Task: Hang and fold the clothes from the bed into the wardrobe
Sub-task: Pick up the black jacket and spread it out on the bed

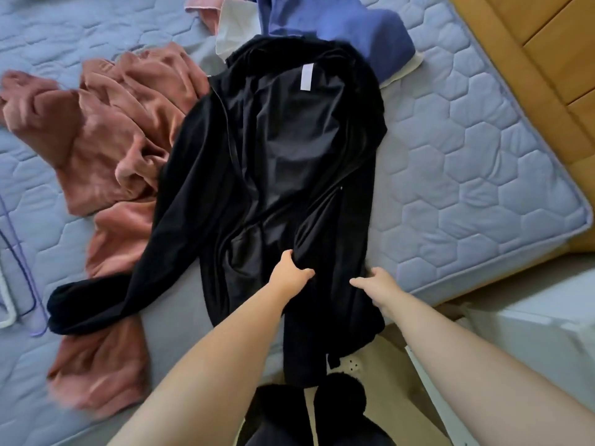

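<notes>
One black jacket point(289, 149), bed point(467, 156) — left hand point(289, 273) gripping

The black jacket point(283, 149) covers parts of the pink garment point(106, 133), the blue garment point(338, 24) and a white cloth point(231, 30). The left hand's point(291, 273) fingertips are buried in a jacket fold, while the right hand's point(378, 286) hold on the cloth cannot be told. Hangers point(5, 321) are cut off by the left edge, and the pink garment's near end is blurred.
</notes>
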Motion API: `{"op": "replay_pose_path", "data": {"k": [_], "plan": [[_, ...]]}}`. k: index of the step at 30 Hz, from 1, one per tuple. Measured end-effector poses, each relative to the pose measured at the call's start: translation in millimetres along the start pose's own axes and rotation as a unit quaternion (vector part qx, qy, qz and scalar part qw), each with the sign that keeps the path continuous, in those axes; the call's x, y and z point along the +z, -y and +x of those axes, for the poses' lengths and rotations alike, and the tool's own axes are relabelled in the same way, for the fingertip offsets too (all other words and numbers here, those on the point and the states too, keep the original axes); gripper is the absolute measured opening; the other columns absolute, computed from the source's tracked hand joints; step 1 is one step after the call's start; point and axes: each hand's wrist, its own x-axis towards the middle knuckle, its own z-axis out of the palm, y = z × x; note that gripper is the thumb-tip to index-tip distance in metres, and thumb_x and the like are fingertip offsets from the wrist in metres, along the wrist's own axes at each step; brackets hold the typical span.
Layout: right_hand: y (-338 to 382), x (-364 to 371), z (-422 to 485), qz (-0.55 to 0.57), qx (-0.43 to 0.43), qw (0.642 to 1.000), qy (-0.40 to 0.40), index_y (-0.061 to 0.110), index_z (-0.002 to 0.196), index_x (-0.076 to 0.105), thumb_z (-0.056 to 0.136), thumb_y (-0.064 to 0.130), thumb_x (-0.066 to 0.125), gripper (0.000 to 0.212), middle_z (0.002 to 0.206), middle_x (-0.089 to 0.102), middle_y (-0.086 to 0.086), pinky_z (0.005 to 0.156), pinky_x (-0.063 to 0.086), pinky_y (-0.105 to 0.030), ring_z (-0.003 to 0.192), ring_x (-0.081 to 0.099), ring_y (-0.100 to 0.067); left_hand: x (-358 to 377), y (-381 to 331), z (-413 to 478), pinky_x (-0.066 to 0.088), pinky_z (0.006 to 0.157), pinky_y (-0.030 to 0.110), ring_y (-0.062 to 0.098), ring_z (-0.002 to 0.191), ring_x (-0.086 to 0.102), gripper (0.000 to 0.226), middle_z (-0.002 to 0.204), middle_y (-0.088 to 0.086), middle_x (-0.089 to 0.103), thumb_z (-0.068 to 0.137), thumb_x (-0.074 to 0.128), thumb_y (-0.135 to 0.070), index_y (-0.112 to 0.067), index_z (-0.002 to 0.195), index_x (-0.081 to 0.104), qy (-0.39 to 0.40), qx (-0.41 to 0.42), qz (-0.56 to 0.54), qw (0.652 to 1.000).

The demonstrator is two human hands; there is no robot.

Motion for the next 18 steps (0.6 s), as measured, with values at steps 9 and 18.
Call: {"op": "replay_pose_path", "data": {"k": [9,18], "plan": [[31.2,-66.8,3.1,-0.253,-0.008,0.958,-0.134,-0.004,0.120,0.057,0.084,0.012,0.062,0.041,0.124,0.059,-0.023,0.087,0.046,-0.035,0.116,0.056,-0.037,1.7,4.9,-2.4,0.041,0.073,0.027,0.022,0.084,0.057,0.028,0.097,0.007,0.066,0.095,0.052,-0.030,-0.008,0.106,0.065,-0.167,-0.041,-0.059,0.983],[83.5,-186.6,-10.9,0.050,-0.119,0.859,-0.495,0.003,0.121,0.058,0.098,0.017,0.042,0.032,0.126,0.060,-0.014,0.092,0.038,-0.031,0.109,0.056,-0.026,-10.3,-4.5,-14.3,0.037,0.082,0.028,0.033,0.113,0.053,0.039,0.128,0.015,0.056,0.098,0.048,-0.022,-0.004,0.132,0.051,-0.205,-0.107,-0.120,0.966]]}}
